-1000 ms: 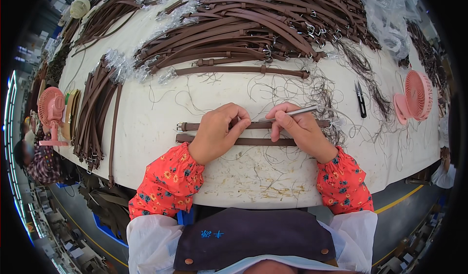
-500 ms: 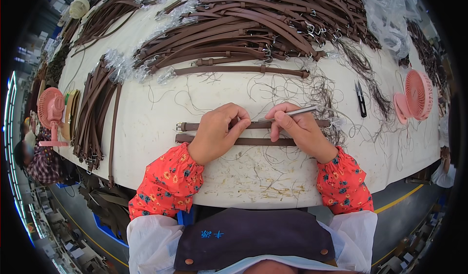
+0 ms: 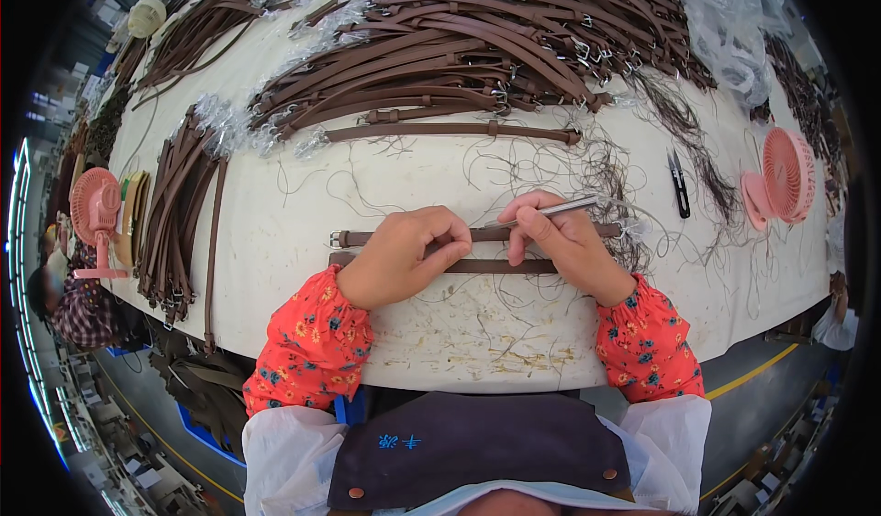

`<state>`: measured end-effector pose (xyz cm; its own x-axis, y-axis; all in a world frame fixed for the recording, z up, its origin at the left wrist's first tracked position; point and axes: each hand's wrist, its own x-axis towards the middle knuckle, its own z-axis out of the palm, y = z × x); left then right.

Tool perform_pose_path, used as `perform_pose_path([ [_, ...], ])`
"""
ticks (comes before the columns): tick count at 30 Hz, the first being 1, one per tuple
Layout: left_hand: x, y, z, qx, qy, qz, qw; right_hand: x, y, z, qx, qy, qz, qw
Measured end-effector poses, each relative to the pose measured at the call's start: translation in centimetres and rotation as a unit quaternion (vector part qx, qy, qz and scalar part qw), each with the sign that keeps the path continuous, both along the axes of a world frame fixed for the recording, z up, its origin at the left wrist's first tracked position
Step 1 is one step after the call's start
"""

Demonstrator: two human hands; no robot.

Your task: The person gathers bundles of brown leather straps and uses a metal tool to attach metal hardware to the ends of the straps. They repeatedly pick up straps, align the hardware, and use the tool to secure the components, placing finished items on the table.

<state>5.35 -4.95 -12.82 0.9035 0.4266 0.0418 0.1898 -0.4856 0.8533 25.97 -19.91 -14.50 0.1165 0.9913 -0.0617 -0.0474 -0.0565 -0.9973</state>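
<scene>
this is a factory workshop for leather goods, the sort where straps are finished by hand. a long white worktable (image 3: 275,231) is scuffed and marked near its front edge and heaped with brown straps (image 3: 440,52), many fitted with metal buckles, laid in bundles across the back and hanging over the left side. loose thread trimmings (image 3: 633,158) litter the surface, and a small black thread snip (image 3: 679,185) lies among them. pink desk fans (image 3: 785,176) stand at both ends of the bench. below, a grey concrete floor carries a yellow painted line (image 3: 743,374), and another worker (image 3: 69,300) sits at the left.
</scene>
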Motion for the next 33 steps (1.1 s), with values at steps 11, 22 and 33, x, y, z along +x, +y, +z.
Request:
perform_pose_path([
  [11, 1.0, -1.9, -0.9, 0.272, 0.033, -0.011, 0.962, 2.4, -1.9, 3.3, 0.087, -0.041, -0.118, 0.988],
  [22, -1.3, 1.3, 0.2, 0.162, 0.007, 0.076, 0.984, 5.6, -9.8, 2.8, 0.14, -0.52, -0.03, 0.842],
  [33, -1.6, -2.2, 1.0, 0.277, 0.057, -0.048, 0.958, 4.4, -9.9, 1.0, 0.135, -0.524, -0.088, 0.836],
])
